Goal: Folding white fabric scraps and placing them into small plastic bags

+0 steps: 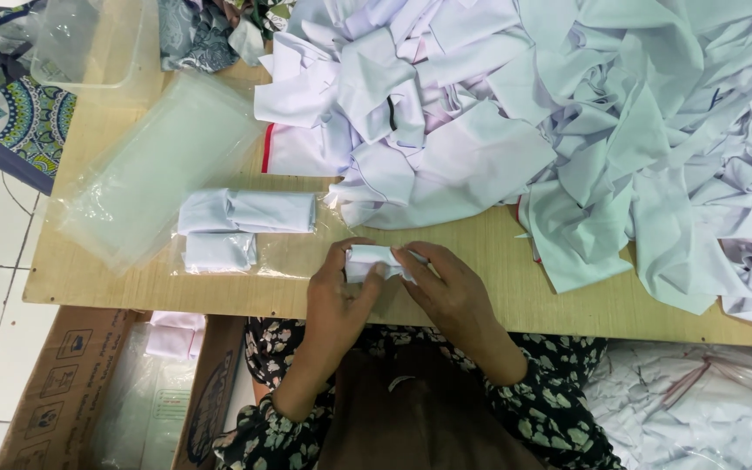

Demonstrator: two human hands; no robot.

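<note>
While the left hand (334, 292) and right hand (446, 292) pinch a small folded white cloth (372, 259) between thumbs and fingertips, it sits above the wooden table (219, 292) edge, near two bagged folded pieces (237, 228).

The small folded cloth (374, 259) between the hands is white. The big cloth pile (567, 113) above the hands is white too. The table (498, 261) is light brown. The sleeves (559, 409) are black with pale flowers.
</note>
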